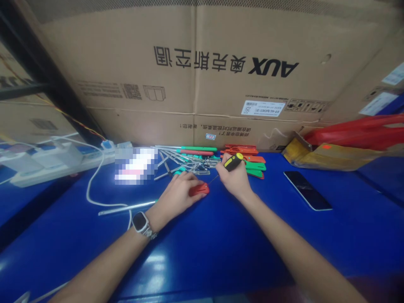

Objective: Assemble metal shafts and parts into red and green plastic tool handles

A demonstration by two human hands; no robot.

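Piece red, slotted, round-ended

Black phone near yellow-brown carton, both on blue tabletop.

You've got a blue tabletop with light glare near its front edge, a big upside-down AUX cardboard box walling off the back, dark metal framing at left, white power strip beside it.
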